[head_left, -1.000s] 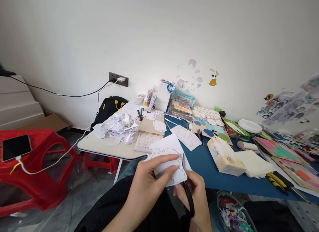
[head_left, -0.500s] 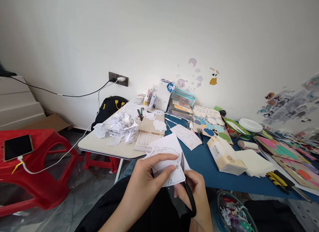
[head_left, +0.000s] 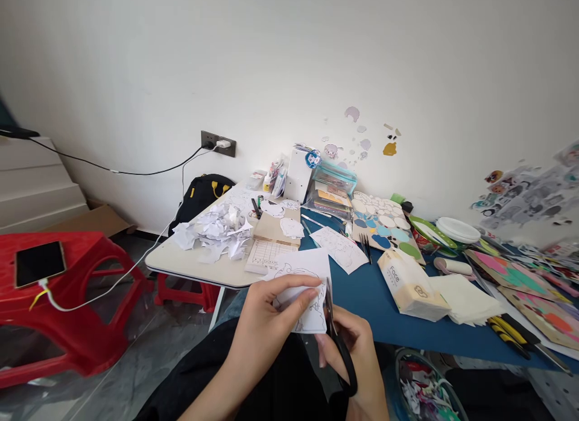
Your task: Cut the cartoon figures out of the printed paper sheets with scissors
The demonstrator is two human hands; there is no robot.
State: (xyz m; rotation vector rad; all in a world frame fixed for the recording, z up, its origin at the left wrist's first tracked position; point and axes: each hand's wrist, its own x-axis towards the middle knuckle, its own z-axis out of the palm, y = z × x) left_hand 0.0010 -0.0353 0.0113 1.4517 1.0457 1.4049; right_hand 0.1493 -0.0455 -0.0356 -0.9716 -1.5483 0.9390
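Observation:
A white sheet of paper with a line drawing [head_left: 302,271] is pinched between the thumb and fingers of my left hand [head_left: 275,309], held above my lap. My right hand [head_left: 357,342] grips black-handled scissors [head_left: 347,364] from the right. Their blades stand upright at the paper's right side, by the drawn outline, and part of them is behind or against the sheet. Just beyond the paper lie a printed grid sheet [head_left: 266,256] and another line drawing [head_left: 339,248] on the table.
Torn paper scraps [head_left: 217,229] lie heaped on the white table [head_left: 181,269]. On the blue table [head_left: 384,326] are a tissue pack [head_left: 409,288] and yellow-black cutters [head_left: 509,336]. A scrap bin [head_left: 429,385] stands below; a red stool [head_left: 85,300] holds a phone [head_left: 40,264].
The paper has turned slightly and shifted a little left and down in my left hand. The scissor blades have tilted and look a bit more spread. The view has shifted slightly.

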